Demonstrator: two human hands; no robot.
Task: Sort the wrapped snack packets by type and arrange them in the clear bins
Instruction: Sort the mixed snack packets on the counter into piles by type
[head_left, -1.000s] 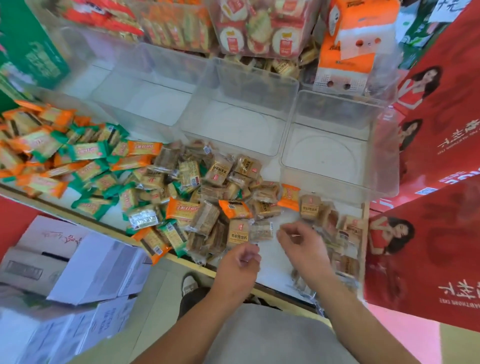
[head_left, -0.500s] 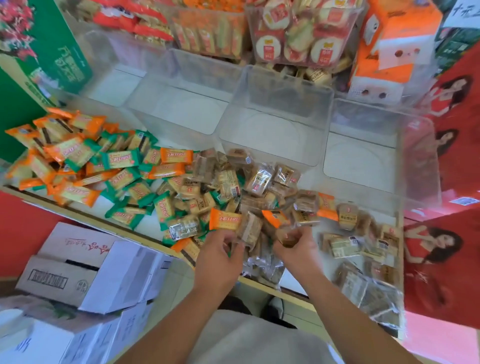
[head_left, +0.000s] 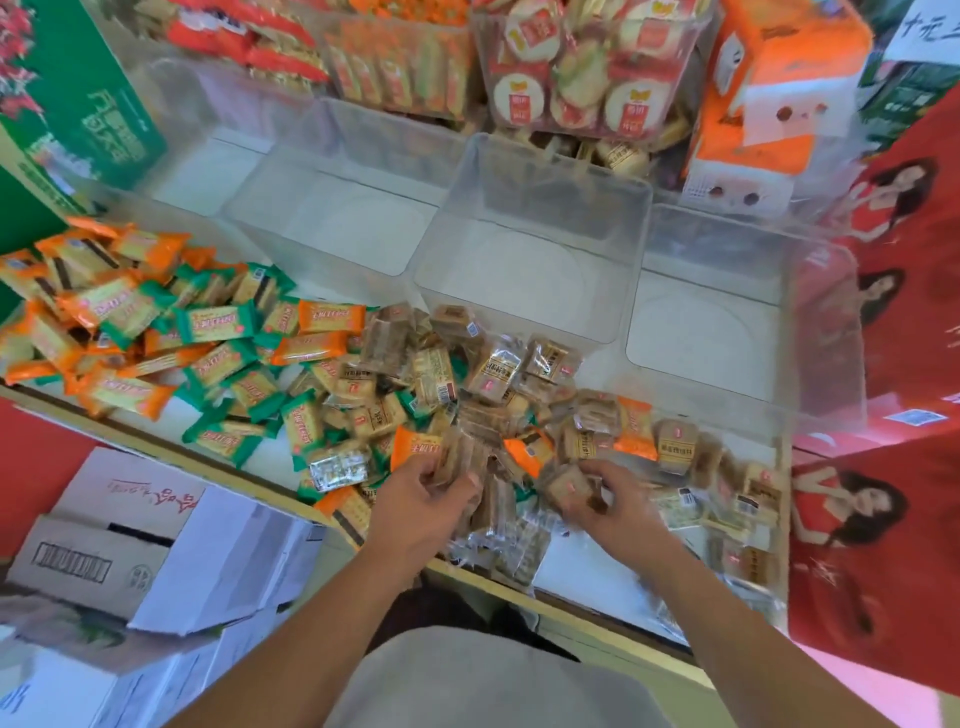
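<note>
Brown clear-wrapped snack packets (head_left: 493, 374) heaped on the white worktop (head_left: 587, 566) near its front edge, left hand (head_left: 421, 504) curled round a few, right hand (head_left: 608, 499) pinching one, orange and green packets (head_left: 135, 322) piled left, clear bins (head_left: 545, 171) behind.

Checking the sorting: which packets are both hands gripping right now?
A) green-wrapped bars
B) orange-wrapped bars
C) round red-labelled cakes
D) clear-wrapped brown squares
D: the left hand and the right hand each curl round clear-wrapped brown packets at the pile's near edge.
</note>
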